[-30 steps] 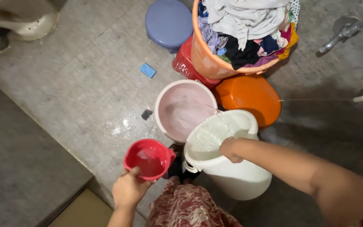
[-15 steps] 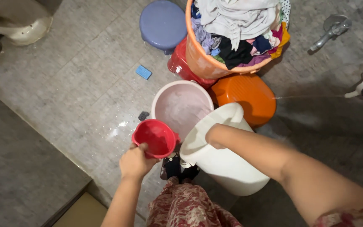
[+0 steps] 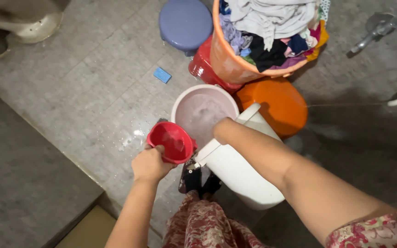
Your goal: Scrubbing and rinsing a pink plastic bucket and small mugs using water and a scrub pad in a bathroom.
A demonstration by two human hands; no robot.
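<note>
Gripping a red mug (image 3: pixel 172 141) in the left hand (image 3: pixel 150 164), fingers closed on its rim; right hand (image 3: pixel 222 128) clasping the tilted white bucket (image 3: pixel 240 172) beside the pink basin (image 3: pixel 203 112)

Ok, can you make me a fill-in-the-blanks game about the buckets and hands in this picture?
1. The left hand holds a small round plastic cup coloured ____.
2. The right hand tips a big plastic bucket coloured ____.
3. The orange plastic basket is piled with ____.
4. The round plastic stool behind is ____.

Missing words: red; white; clothes; purple
</note>
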